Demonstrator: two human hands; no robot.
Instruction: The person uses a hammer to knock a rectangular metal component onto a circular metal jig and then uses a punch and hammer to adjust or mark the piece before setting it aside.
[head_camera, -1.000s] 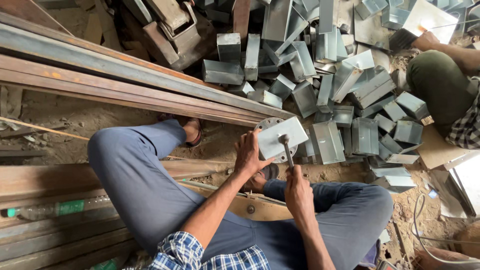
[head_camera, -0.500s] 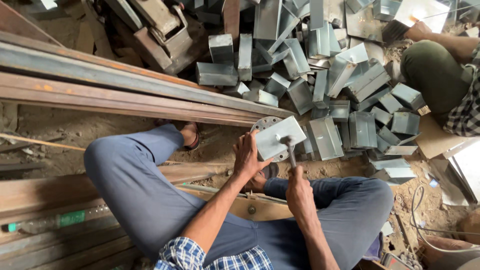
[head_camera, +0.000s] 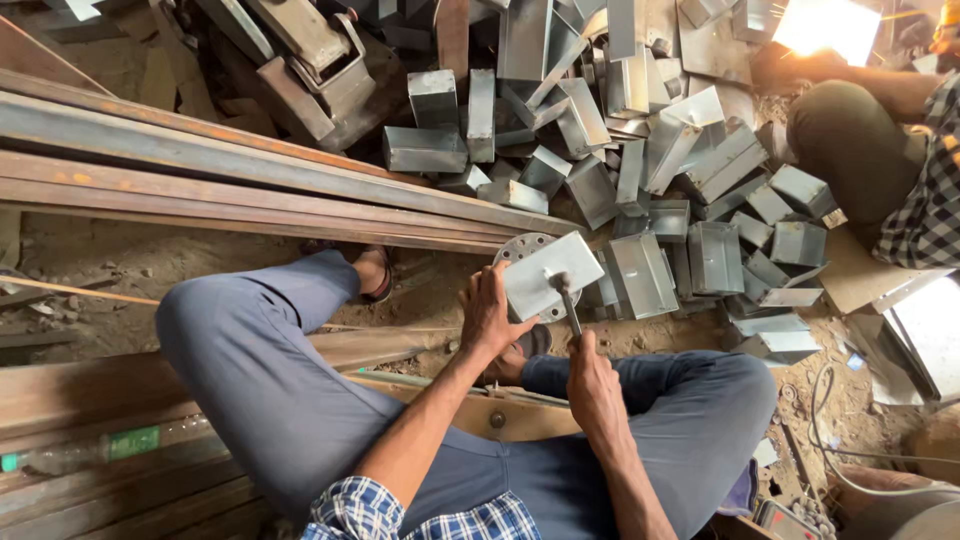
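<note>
My left hand (head_camera: 492, 312) grips the edge of a grey sheet-metal box piece (head_camera: 553, 273) that lies on a round metal flange (head_camera: 517, 247). My right hand (head_camera: 592, 378) is closed around the handle of a small hammer (head_camera: 566, 295), whose head rests on the box piece. I sit on the ground with my knees in grey trousers on either side.
A big pile of grey sheet-metal boxes (head_camera: 640, 170) lies just beyond. Long rusty steel bars (head_camera: 230, 175) run across the left. Another person (head_camera: 880, 150) sits at the top right beside a bright light. More bars and a wooden plank (head_camera: 90, 400) are at the lower left.
The hammer head has come down onto the box piece. Both hands stay in nearly the same place, and the view has shifted slightly.
</note>
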